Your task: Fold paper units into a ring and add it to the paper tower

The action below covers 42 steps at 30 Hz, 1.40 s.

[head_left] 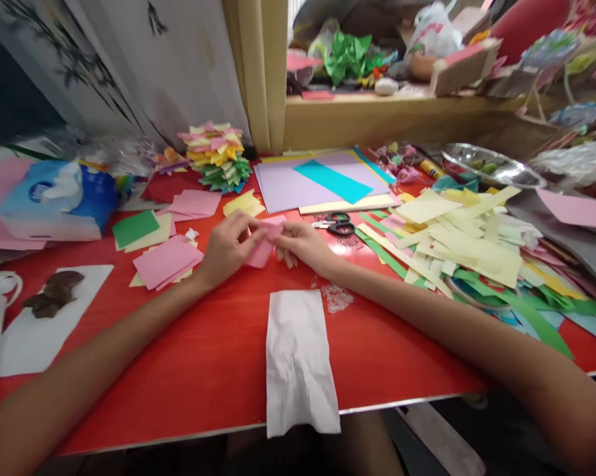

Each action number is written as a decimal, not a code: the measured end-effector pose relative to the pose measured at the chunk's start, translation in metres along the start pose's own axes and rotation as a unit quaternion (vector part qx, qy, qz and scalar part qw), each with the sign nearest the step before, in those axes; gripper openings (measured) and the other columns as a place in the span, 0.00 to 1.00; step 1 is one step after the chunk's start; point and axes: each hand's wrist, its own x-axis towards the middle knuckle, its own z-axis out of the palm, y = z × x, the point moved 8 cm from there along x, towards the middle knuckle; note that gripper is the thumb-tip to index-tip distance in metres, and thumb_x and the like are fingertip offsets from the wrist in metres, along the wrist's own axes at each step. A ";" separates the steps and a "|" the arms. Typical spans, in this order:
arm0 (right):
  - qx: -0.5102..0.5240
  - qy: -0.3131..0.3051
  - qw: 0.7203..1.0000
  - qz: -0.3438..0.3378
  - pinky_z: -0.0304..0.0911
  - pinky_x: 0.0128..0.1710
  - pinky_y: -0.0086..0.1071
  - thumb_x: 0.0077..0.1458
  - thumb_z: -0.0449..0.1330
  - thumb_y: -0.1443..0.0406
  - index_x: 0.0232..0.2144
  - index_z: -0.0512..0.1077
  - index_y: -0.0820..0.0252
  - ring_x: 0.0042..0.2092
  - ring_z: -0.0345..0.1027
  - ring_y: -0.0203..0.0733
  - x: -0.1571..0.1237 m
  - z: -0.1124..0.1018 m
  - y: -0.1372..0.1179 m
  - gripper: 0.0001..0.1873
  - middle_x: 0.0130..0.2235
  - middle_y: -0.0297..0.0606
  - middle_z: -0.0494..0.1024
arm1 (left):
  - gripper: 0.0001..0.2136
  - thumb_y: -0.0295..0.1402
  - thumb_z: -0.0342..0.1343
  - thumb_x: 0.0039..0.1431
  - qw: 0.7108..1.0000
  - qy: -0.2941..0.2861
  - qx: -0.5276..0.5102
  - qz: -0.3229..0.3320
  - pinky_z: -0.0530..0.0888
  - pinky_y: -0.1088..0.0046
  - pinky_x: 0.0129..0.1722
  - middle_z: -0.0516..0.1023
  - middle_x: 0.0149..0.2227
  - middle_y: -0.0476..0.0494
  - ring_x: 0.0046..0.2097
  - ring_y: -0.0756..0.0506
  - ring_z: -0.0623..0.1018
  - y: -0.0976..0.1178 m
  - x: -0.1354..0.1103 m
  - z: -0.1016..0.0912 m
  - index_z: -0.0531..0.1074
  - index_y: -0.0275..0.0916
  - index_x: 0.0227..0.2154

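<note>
Between my two hands, above the middle of the red table, is a small piece of pink paper (264, 248) that looks partly folded. My left hand (231, 246) pinches its left side, thumb in front. The fingers of my right hand (302, 246) grip its upper right edge. Left of my hands lie pink paper pieces (167, 262) on pale yellow ones, and a green paper piece (135, 229). Some yellow paper (243, 203) rests just behind my left hand. Black-handled scissors (338, 223) lie behind my right hand. A crumpled white tissue (300, 363) hangs slightly over the front edge.
Paper scraps and strips (461, 244) are heaped at the right. A stack of folded coloured paper (218, 157) stands at the back, beside lilac sheets (288, 188). A tissue pack (54, 198) sits left; a metal bowl (510, 173) is back right. Small clear bits (337, 299) lie near the tissue.
</note>
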 end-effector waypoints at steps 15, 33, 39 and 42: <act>-0.158 0.018 0.987 -0.003 0.43 0.23 0.25 0.52 0.55 0.58 0.24 0.66 0.64 0.24 0.49 0.28 0.003 -0.005 0.001 0.13 0.21 0.28 0.58 | 0.06 0.35 0.51 0.56 0.994 -0.056 -0.059 -0.078 0.65 0.75 0.29 0.69 0.28 0.50 0.30 0.52 0.67 -0.009 0.000 0.011 0.67 0.39 0.28; -0.143 -0.016 0.989 0.016 0.46 0.25 0.27 0.53 0.53 0.56 0.22 0.66 0.64 0.25 0.50 0.30 0.000 0.001 -0.001 0.17 0.23 0.30 0.60 | 0.06 0.34 0.51 0.54 0.959 0.029 -0.204 -0.193 0.63 0.77 0.29 0.67 0.26 0.51 0.29 0.53 0.66 -0.034 -0.003 0.002 0.66 0.38 0.25; -0.156 0.019 0.987 0.019 0.41 0.23 0.28 0.52 0.53 0.54 0.19 0.62 0.63 0.23 0.44 0.29 0.001 -0.004 -0.001 0.20 0.20 0.28 0.54 | 0.07 0.35 0.51 0.54 0.940 0.063 -0.244 -0.232 0.62 0.78 0.26 0.64 0.25 0.52 0.27 0.53 0.64 -0.045 -0.005 0.002 0.64 0.38 0.24; -0.160 0.037 0.986 0.013 0.41 0.22 0.28 0.52 0.53 0.54 0.18 0.64 0.63 0.22 0.45 0.29 0.000 -0.006 -0.002 0.20 0.19 0.27 0.53 | 0.07 0.35 0.51 0.54 0.934 0.093 -0.236 -0.249 0.62 0.78 0.24 0.64 0.25 0.52 0.26 0.53 0.63 -0.059 -0.007 -0.002 0.64 0.38 0.25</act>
